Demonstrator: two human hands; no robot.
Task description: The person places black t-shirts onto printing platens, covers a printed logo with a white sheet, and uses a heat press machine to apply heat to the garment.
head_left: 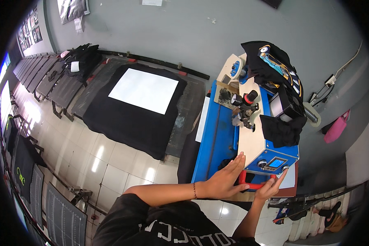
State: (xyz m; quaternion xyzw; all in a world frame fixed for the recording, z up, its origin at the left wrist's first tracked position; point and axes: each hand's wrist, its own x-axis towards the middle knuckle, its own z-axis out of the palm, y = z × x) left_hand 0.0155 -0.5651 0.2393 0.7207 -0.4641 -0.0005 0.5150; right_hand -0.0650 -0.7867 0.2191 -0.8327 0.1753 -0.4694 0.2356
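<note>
Your left hand (225,180) lies flat and wide on the red handle (256,185) of the blue press (270,158). Your right hand (270,188) hooks it from below, one finger by a button. You seem set to work the handle; next, grip firm with both.

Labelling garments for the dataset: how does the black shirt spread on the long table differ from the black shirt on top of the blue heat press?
The black shirt on the long table lies spread flat; the black shirt on the blue heat press sits bunched in a heap. The table shirt carries a plain white rectangular sheet; the press shirt shows a colourful printed graphic. Neither hand touches them: left hand and right hand are at the press's red handle. Both are black fabric.
</note>
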